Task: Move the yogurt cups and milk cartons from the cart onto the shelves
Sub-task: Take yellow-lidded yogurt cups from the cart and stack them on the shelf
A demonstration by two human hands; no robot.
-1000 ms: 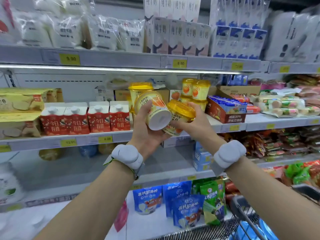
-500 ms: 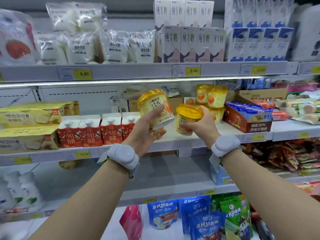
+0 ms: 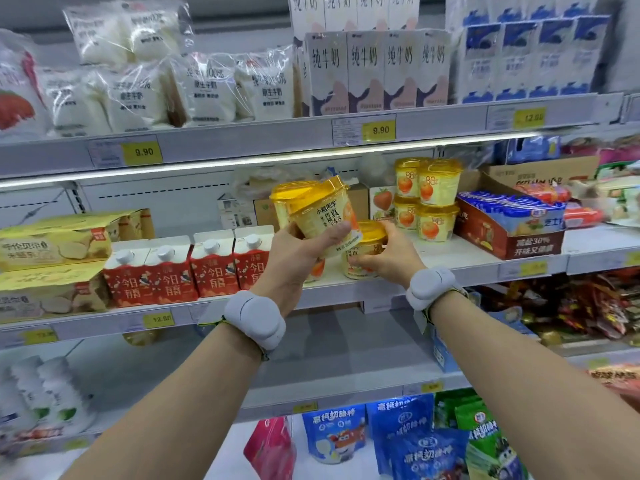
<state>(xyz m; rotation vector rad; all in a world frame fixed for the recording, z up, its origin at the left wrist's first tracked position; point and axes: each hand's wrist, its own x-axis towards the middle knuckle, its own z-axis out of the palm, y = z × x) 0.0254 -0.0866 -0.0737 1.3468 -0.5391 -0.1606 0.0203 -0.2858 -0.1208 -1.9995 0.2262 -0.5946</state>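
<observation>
My left hand [image 3: 298, 251] grips a yellow-lidded yogurt cup [image 3: 323, 211], tilted, just above the middle shelf [image 3: 450, 271]. My right hand [image 3: 388, 254] holds a second yellow yogurt cup [image 3: 367, 244] upright, its base resting on or just over that shelf, partly behind the first cup. Another cup stands behind my left hand, mostly hidden. To the right, a stack of matching yogurt cups [image 3: 427, 199] stands two high. Red milk cartons [image 3: 187, 268] line the shelf to the left. The cart is out of view.
Yellow cake boxes [image 3: 52, 265] sit at far left of the middle shelf, an orange display box of blue snack packs [image 3: 512, 226] at right. The top shelf holds white milk bags [image 3: 166, 88] and tall milk cartons [image 3: 377, 71]. Blue and green pouches [image 3: 415, 441] hang below.
Both hands moved forward and down toward the middle shelf. The right cup went from held in the air to the shelf surface; the left cup turned more upright. The view tilted up.
</observation>
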